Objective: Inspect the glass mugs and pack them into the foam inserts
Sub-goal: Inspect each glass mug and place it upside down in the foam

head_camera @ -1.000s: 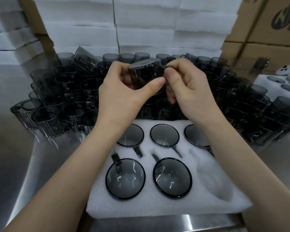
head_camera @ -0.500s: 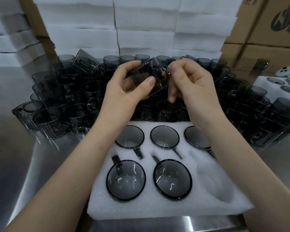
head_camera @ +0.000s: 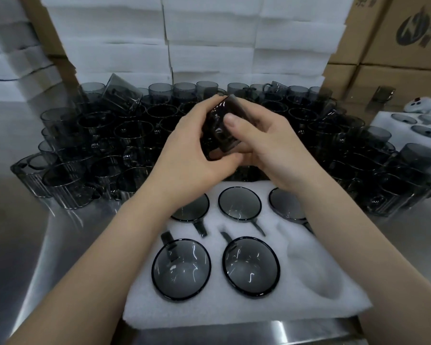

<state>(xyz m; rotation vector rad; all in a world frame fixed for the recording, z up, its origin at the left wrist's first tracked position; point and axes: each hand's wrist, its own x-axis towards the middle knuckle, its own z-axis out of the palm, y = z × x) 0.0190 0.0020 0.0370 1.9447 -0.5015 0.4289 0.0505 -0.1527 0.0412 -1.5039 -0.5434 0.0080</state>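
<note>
Smoky grey glass at far left: loose mugs [head_camera: 67, 180] crowded on the steel table [head_camera: 15, 232]. Next, left hand [head_camera: 192, 155] curled round the lower side of the held mug [head_camera: 222, 125], tilted in the air above the far edge of the foam insert [head_camera: 234, 312]. Then right hand [head_camera: 266, 150] gripping the same mug, thumb across its wall. Probably rigid, slick and brittle, with some heft; best taken by the body or the handle, not the thin rim. Further right, one empty pocket [head_camera: 316, 270].
</note>
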